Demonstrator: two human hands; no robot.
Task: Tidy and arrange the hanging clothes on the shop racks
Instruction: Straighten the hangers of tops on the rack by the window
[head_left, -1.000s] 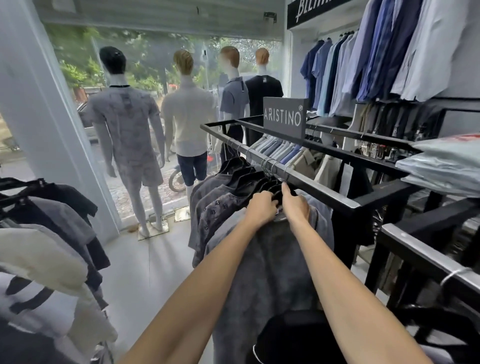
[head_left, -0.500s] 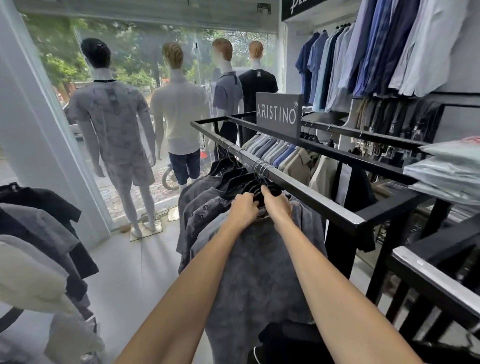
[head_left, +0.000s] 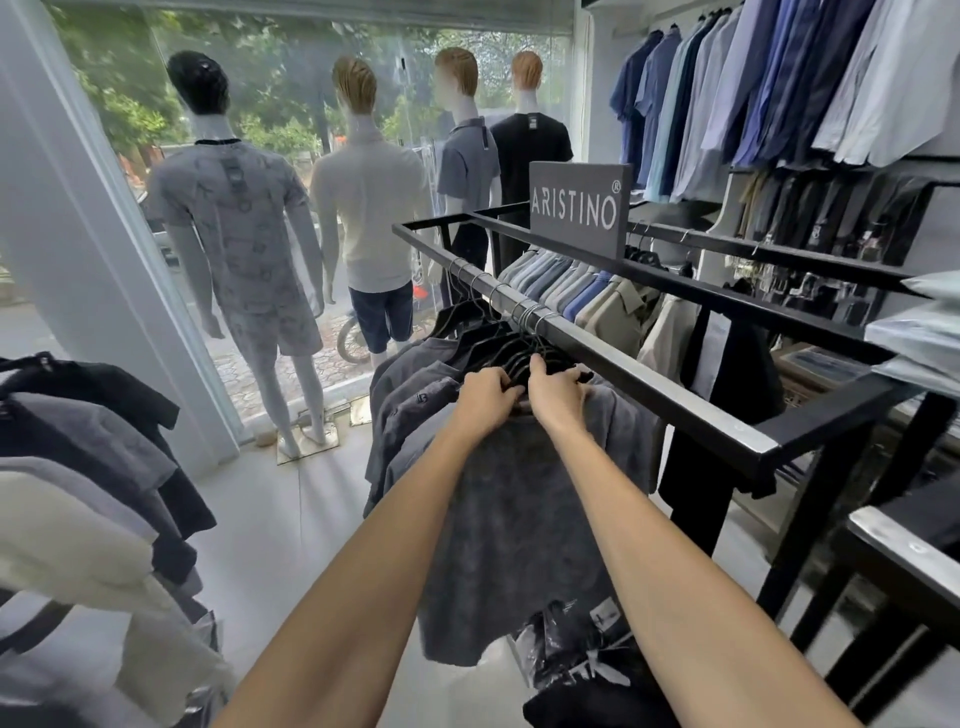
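Note:
A black metal rack carries several dark grey shirts on black hangers. The nearest is a mottled grey shirt hanging just below the rail. My left hand grips the collar area of this shirt, fingers curled over the fabric. Beside it, my right hand grips the shirt's hanger at the neck, fingertips among the black hangers. Both forearms reach up from the bottom of the view. More grey shirts hang behind, toward the window.
An ARISTINO sign stands on the rack's middle bar. Folded-over shirts hang on the far rail. Several mannequins face the shop window. Another rack of clothes is at the left. Blue shirts hang on the right wall.
The view has shifted a little; both hands stay together at the grey shirt's collar and hanger, with the fingers working slightly deeper among the hangers.

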